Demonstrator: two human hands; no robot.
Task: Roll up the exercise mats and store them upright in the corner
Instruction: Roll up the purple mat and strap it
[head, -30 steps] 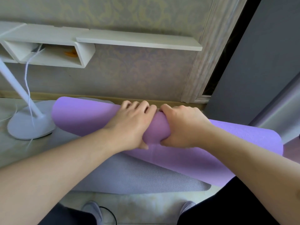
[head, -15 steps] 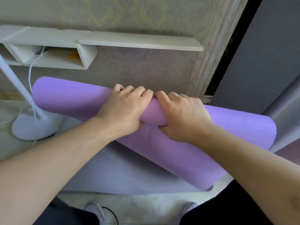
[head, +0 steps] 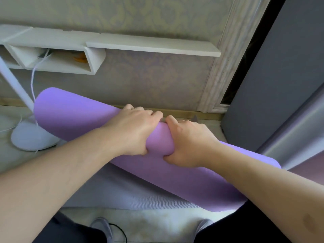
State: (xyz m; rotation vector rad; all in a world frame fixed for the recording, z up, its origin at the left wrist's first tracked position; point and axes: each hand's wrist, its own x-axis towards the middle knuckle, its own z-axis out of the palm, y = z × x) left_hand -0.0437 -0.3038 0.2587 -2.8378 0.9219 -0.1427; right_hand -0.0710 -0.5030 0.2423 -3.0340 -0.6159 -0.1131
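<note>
**Head view: purple mat gripped by both hands**

The rolled purple mat [head: 73, 118] is held off the floor, slanting from upper left to lower right, above a grey mat [head: 133, 193] lying flat. It is gripped at mid-length by the left hand [head: 135, 130] and right hand [head: 189, 144], fingers curled over it. A lamp base [head: 29, 139] is seen at left, a white shelf [head: 150, 46] on the wall.

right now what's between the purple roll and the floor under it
In the head view, a flat grey mat lies on the floor under the purple mat roll, which the left hand and right hand grip side by side.
</note>
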